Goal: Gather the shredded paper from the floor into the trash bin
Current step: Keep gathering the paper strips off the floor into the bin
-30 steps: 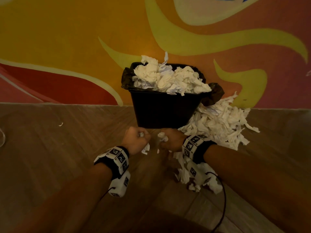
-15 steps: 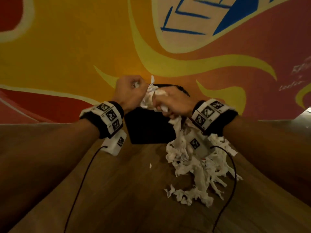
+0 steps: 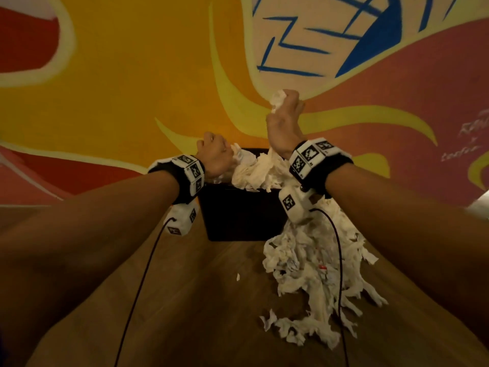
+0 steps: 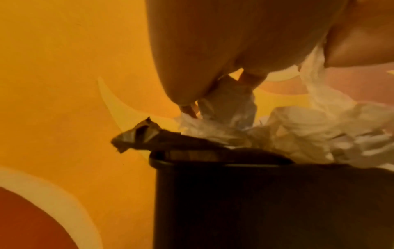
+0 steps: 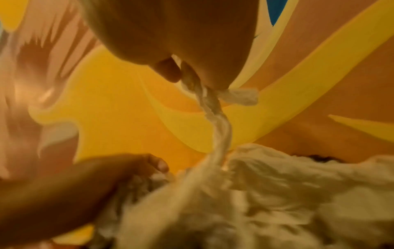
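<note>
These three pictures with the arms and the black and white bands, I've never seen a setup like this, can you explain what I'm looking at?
No machine here: a person wears three cameras. The big view comes from one on the head, looking down at both arms; the patterned wristbands carry the other two cameras, each looking along a hand. The left hand grips shredded paper at the top of a black trash bin, which is heaped full. The right hand, raised higher, grips a twisted bunch of paper strips that trails down to the heap. More shredded paper lies in a pile on the wooden floor beside the bin. Behind stands a painted wall.
</note>
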Demonstrator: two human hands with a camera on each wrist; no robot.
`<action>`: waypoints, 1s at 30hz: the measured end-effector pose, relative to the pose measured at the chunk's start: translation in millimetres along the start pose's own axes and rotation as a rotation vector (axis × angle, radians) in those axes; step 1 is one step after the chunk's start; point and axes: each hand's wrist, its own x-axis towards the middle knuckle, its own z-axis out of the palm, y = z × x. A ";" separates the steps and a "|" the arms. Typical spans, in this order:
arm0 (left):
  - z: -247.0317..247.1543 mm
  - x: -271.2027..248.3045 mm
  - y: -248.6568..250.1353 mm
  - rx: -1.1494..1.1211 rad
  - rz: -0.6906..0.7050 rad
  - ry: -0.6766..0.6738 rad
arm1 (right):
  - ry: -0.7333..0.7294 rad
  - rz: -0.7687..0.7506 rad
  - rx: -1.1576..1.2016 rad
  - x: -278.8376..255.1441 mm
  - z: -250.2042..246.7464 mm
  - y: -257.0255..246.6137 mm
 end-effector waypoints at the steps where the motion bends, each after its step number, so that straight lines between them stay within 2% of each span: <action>1: 0.7 -0.5 2.8 0.009 -0.026 -0.026 | -0.002 -0.040 -0.101 0.7 2.4 8.2; 3: -0.8 1.1 10.5 0.020 -0.027 -0.065 | -0.099 -0.067 -0.292 2.1 4.9 24.4; 7: 0.0 4.2 15.4 0.088 -0.013 -0.294 | -0.413 0.013 -0.540 2.4 5.2 49.7; 9: 4.5 2.5 13.7 0.175 0.014 -0.332 | -0.580 0.056 -0.649 1.8 3.2 59.6; 11: 3.6 1.0 11.8 0.216 0.031 -0.372 | -0.686 0.068 -0.709 0.8 -1.6 65.6; 14: -7.4 3.5 9.6 0.104 0.039 -0.368 | -0.708 0.032 -0.814 0.0 -8.5 68.2; 17: -16.9 3.7 7.2 0.112 0.065 -0.219 | -0.685 0.066 -0.864 -1.9 -11.8 67.6; 19: -20.5 5.0 4.9 0.141 0.099 -0.105 | -0.670 0.079 -0.802 -0.8 -12.6 66.1; 21: -21.0 4.7 4.2 0.087 0.102 -0.070 | -0.692 0.072 -0.711 1.3 -13.6 62.7; 24: -16.5 -0.6 9.0 0.000 0.081 -0.218 | -0.714 0.120 -0.579 2.8 -16.5 55.8; 28: -13.6 -3.2 12.2 0.218 0.150 -0.354 | -0.804 0.186 -0.405 -1.3 -17.8 49.6; 30: -14.2 -1.4 10.1 0.291 0.160 -0.348 | -0.901 0.134 -0.473 -1.8 -21.3 49.3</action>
